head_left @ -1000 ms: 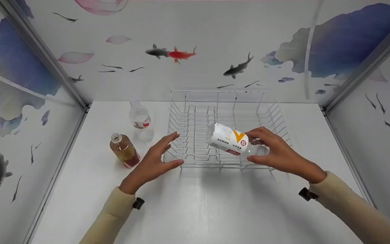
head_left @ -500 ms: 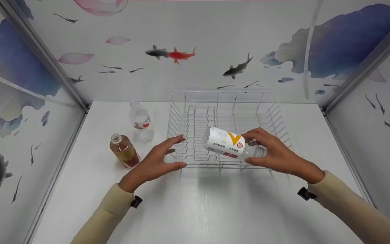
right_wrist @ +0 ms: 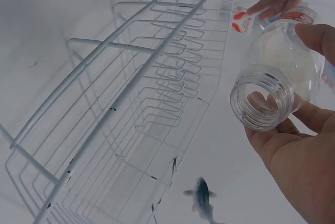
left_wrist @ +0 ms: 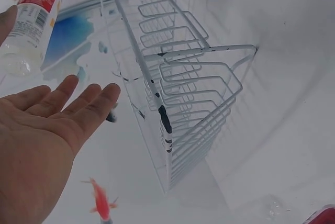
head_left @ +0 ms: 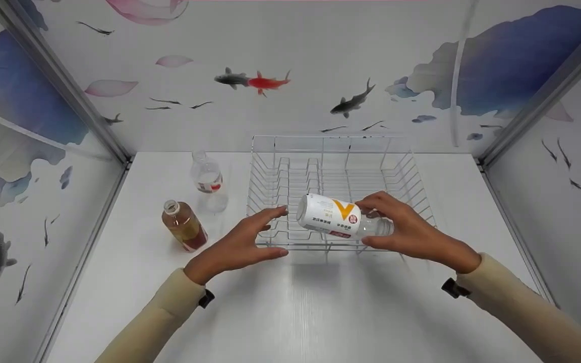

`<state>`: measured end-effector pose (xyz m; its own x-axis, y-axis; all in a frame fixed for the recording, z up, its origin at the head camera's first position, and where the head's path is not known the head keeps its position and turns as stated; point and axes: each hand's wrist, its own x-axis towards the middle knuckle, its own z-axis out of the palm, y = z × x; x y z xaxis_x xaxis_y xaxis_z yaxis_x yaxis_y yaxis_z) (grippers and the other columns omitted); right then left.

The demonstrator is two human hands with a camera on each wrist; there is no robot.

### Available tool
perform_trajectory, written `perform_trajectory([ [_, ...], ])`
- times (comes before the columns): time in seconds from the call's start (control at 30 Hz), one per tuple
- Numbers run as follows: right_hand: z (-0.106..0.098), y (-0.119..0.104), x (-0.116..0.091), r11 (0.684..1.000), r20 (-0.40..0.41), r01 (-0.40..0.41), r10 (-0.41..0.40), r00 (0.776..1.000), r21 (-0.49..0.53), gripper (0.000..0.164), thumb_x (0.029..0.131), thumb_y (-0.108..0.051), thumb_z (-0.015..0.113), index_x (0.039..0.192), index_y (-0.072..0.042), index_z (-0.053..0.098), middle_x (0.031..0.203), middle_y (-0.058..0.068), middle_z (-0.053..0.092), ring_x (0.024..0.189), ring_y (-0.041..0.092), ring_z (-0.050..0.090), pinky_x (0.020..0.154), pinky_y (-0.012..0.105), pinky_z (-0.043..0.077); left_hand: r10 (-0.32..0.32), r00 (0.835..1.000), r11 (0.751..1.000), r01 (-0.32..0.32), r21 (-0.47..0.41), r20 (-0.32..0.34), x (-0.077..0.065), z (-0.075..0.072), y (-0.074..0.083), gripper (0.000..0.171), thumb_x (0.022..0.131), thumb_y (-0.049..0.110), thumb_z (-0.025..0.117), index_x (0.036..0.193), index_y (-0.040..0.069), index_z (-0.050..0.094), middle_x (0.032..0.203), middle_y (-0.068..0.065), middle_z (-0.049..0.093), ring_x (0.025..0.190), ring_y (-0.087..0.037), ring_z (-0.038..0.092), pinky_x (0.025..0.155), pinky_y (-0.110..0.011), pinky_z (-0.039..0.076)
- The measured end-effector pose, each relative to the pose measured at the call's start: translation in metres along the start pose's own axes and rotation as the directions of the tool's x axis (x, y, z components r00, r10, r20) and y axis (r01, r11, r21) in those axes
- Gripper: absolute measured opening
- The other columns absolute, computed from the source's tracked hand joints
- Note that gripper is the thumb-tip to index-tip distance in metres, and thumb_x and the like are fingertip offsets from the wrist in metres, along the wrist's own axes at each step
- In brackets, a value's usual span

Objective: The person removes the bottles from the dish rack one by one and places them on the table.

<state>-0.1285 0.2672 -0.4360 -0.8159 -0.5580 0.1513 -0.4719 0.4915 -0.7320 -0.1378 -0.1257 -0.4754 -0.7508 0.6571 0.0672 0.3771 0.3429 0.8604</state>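
Note:
My right hand (head_left: 409, 224) grips a clear bottle with a white label (head_left: 328, 216) around its neck, holding it sideways over the wire rack's front part. The bottle's base points left, and in the right wrist view its capless mouth (right_wrist: 261, 97) faces the camera. My left hand (head_left: 237, 242) is held with thumb and fingers spread, just left of the base and apart from it. In the left wrist view the palm (left_wrist: 36, 145) of that hand shows bare, with the bottle (left_wrist: 29, 25) beyond its fingers.
Beneath the hands and bottle is a white wire rack (head_left: 366, 174), its rim chipped. Left of it, a clear bottle (head_left: 210, 181) and an amber-filled bottle (head_left: 184, 224), both capless, stand on the white table (head_left: 300, 312). Printed wall panels (head_left: 290, 40) enclose the back and sides.
The white-labelled bottle has shifted slightly left and towards me, tipping closer to level in the right hand. My left hand has moved right, nearer the bottle's base.

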Motion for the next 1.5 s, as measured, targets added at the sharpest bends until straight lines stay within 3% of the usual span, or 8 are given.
perform_trajectory([
  [0.2,0.001,-0.003,0.000,1.000,0.013,0.013,-0.013,1.000,-0.001,0.072,0.085,-0.005,0.093,0.151,-0.015,0.065,0.139,-0.001,0.062,0.126,0.028,0.065,0.101,0.047,0.062,-0.016,0.999,1.000,0.017,-0.026,0.038,0.004,0.005,0.006,0.092,0.098,0.030,0.088,0.172,0.012,0.036,0.170,-0.009,0.047,0.157,-0.033,0.044,0.125,-0.055,0.045],
  [0.4,0.002,-0.004,0.001,1.000,0.021,-0.003,0.003,1.000,-0.005,0.071,0.086,-0.008,0.092,0.151,-0.014,0.065,0.139,0.000,0.061,0.125,0.034,0.066,0.092,0.038,0.063,-0.007,0.998,0.999,0.009,-0.035,0.056,0.009,0.010,0.010,0.103,0.096,0.032,0.090,0.175,0.015,0.027,0.169,-0.004,0.046,0.155,-0.025,0.045,0.123,-0.053,0.047],
  [0.57,0.002,-0.004,0.000,1.000,0.017,0.001,-0.001,1.000,-0.013,0.071,0.086,-0.007,0.093,0.150,-0.012,0.065,0.138,0.001,0.061,0.124,0.036,0.066,0.095,0.038,0.063,-0.021,0.997,0.999,0.024,-0.043,0.069,0.014,0.013,0.012,0.109,0.094,0.034,0.091,0.177,0.019,0.021,0.167,0.001,0.048,0.155,-0.019,0.045,0.122,-0.048,0.048],
  [0.8,0.002,-0.007,0.001,1.000,0.036,-0.024,0.024,0.999,-0.004,0.071,0.086,-0.007,0.092,0.151,-0.011,0.065,0.140,0.002,0.061,0.125,0.037,0.067,0.092,0.038,0.064,-0.007,0.998,0.996,0.013,-0.093,0.065,0.018,0.012,0.013,0.110,0.094,0.030,0.091,0.177,0.016,0.020,0.172,0.001,0.041,0.157,-0.024,0.045,0.122,-0.053,0.048],
  [1.0,0.003,-0.011,0.002,0.998,0.053,-0.034,0.037,0.998,-0.055,0.068,0.086,-0.009,0.093,0.148,-0.010,0.066,0.143,0.004,0.061,0.124,0.031,0.066,0.095,0.042,0.062,0.014,0.998,0.997,-0.009,-0.072,0.060,0.020,0.010,0.017,0.110,0.093,0.035,0.092,0.176,0.015,0.022,0.170,-0.003,0.042,0.155,-0.026,0.046,0.120,-0.053,0.050],
  [1.2,0.005,-0.015,0.004,0.997,0.070,-0.034,0.040,0.997,-0.073,0.067,0.085,-0.009,0.094,0.147,-0.010,0.068,0.142,0.001,0.061,0.123,0.023,0.064,0.101,0.047,0.061,0.048,0.996,0.997,-0.044,-0.057,0.075,0.026,0.013,0.020,0.104,0.093,0.034,0.092,0.174,0.015,0.029,0.164,0.000,0.047,0.140,-0.019,0.055,0.117,-0.046,0.053],
  [1.5,0.007,-0.016,0.006,0.996,0.118,0.009,0.002,0.993,-0.092,0.068,0.088,-0.010,0.091,0.150,-0.011,0.065,0.145,-0.001,0.058,0.120,0.019,0.063,0.092,0.033,0.062,0.076,0.993,0.997,-0.075,-0.018,0.088,0.034,0.019,0.022,0.088,0.093,0.034,0.092,0.164,0.018,0.043,0.153,0.007,0.054,0.125,-0.014,0.058,0.106,-0.039,0.055],
])
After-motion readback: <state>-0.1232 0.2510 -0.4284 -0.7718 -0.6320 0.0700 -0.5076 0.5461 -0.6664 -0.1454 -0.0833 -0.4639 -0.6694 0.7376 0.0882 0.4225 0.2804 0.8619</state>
